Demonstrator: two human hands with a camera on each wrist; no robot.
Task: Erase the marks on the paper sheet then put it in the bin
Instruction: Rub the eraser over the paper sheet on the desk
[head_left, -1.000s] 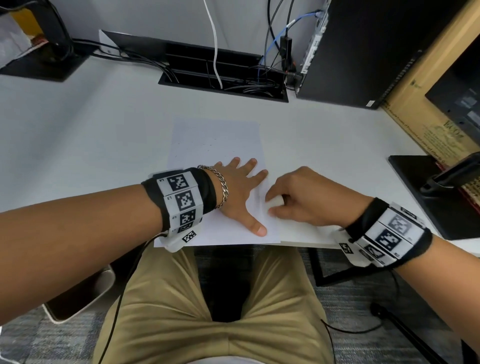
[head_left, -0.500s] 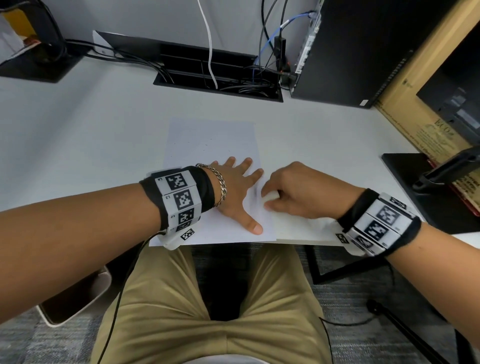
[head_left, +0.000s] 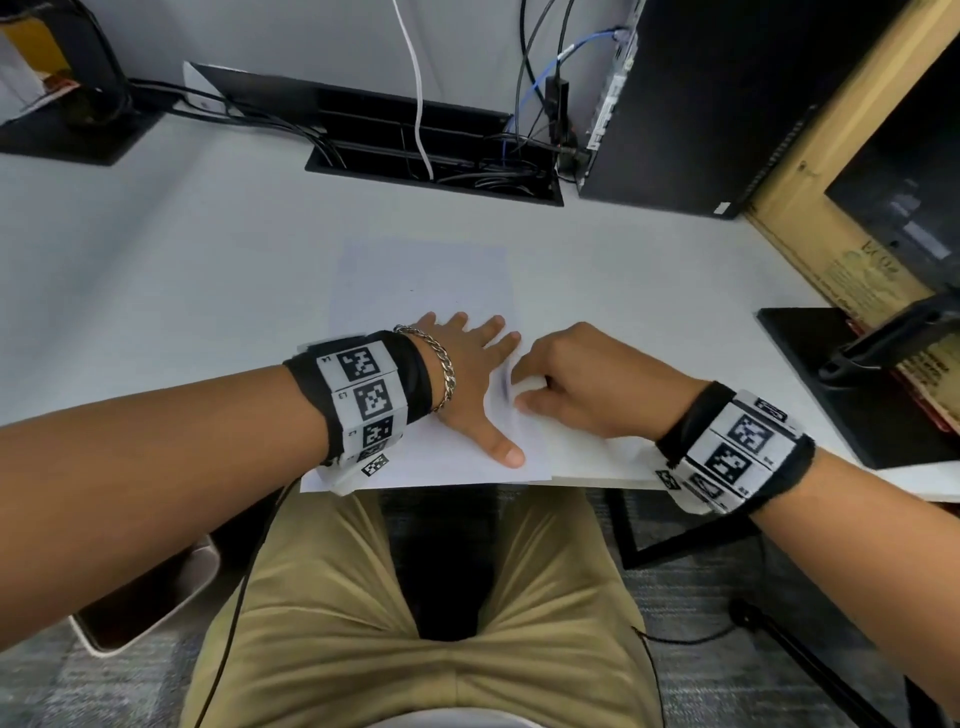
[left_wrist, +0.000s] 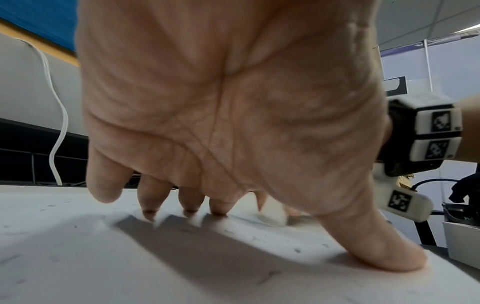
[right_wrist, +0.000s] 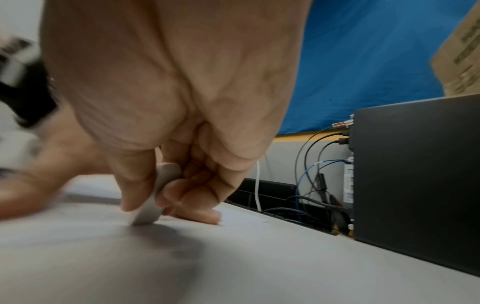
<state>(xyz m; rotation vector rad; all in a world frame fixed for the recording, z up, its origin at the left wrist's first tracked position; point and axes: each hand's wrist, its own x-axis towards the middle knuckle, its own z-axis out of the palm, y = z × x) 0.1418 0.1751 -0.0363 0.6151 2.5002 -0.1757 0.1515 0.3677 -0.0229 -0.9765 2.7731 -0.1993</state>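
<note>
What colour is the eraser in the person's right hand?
White to pale grey. The eraser shows best in the right wrist view, pinched by the right hand.

I am looking at an office workstation. A white desk runs along a grey partition wall, with a recessed black cable tray cut into its back edge, full of power and network leads. A black computer tower stands upright at the rear right with blue and black cables plugged into its back. A monitor stand base sits at the right edge, beside a cardboard box. Grey carpet tiles cover the floor beneath the desk.
</note>
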